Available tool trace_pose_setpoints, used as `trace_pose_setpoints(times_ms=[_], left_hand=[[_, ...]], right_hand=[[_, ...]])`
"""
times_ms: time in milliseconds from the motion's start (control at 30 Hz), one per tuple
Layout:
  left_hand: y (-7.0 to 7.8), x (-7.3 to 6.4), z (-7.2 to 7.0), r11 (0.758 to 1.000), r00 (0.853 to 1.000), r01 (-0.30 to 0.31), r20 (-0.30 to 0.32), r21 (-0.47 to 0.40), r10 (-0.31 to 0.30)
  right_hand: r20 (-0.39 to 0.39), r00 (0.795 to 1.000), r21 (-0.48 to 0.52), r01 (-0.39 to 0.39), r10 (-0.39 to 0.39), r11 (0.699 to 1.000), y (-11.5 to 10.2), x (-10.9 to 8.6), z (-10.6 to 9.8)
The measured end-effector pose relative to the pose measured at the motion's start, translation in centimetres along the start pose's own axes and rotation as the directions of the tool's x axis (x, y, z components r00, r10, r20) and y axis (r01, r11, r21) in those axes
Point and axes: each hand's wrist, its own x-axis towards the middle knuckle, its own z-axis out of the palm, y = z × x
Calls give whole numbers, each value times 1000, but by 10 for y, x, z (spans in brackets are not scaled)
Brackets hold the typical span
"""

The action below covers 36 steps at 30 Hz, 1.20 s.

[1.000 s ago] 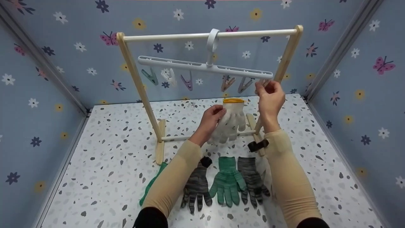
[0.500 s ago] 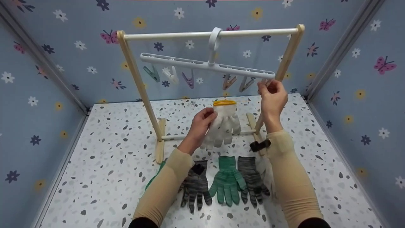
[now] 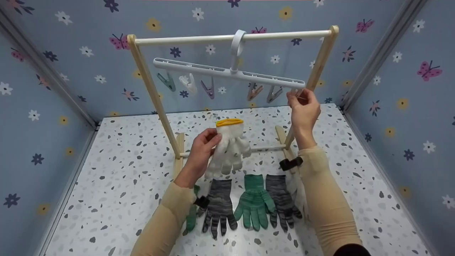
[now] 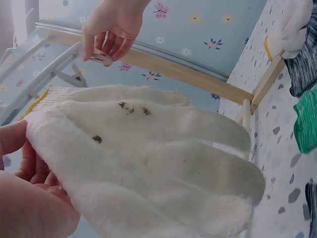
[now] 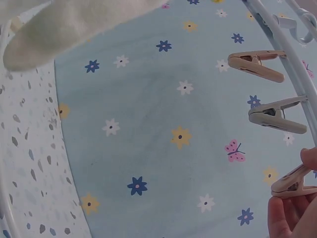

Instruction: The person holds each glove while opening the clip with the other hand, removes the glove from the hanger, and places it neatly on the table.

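Observation:
My left hand (image 3: 202, 149) pinches a white knit work glove (image 3: 229, 149) by the side of its cuff. The glove has a yellow cuff edge, hangs fingers down, and shows small dark spots in the left wrist view. Up at the right end of the grey hanger (image 3: 199, 70), my right hand (image 3: 305, 112) pinches a beige clothespin (image 5: 292, 184) between thumb and fingers. Further clothespins hang along the hanger: a grey one (image 5: 277, 116), a tan one (image 5: 255, 64), a purple one (image 3: 208, 89), a white one (image 3: 188, 83) and a green one (image 3: 167, 81). The hanger tilts down to the right.
A wooden rack with a white top rail (image 3: 192, 40) carries the hanger. On the speckled surface lie a dark striped glove (image 3: 220, 202), a green glove (image 3: 254, 199), another striped glove (image 3: 279, 195), and partly hidden green and white ones. Patterned walls (image 3: 405, 89) enclose the area.
My left hand has moved left and slightly down with the white glove, away from the clothespins. My right hand stays at the hanger's right end, still pinching the clothespin.

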Motion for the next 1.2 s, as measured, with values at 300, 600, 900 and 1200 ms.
trace_pose_setpoints(times_ms=[300,600,900,1200], left_hand=[[18,-33,-37,987,996,-18,-78,161,31],[27,-74,-83,959,980,85,-195,271,-32],[35,-118,-114,937,954,119,-300,327,-16],[51,-155,-145,847,913,204,-409,492,18]], right_hand=[[10,1000,11,19,-19,1000,1,-1,0],[22,998,20,54,-54,998,1,-2,3],[6,1000,23,28,-28,999,2,-4,2],[-4,1000,29,24,-24,999,1,-5,1]])
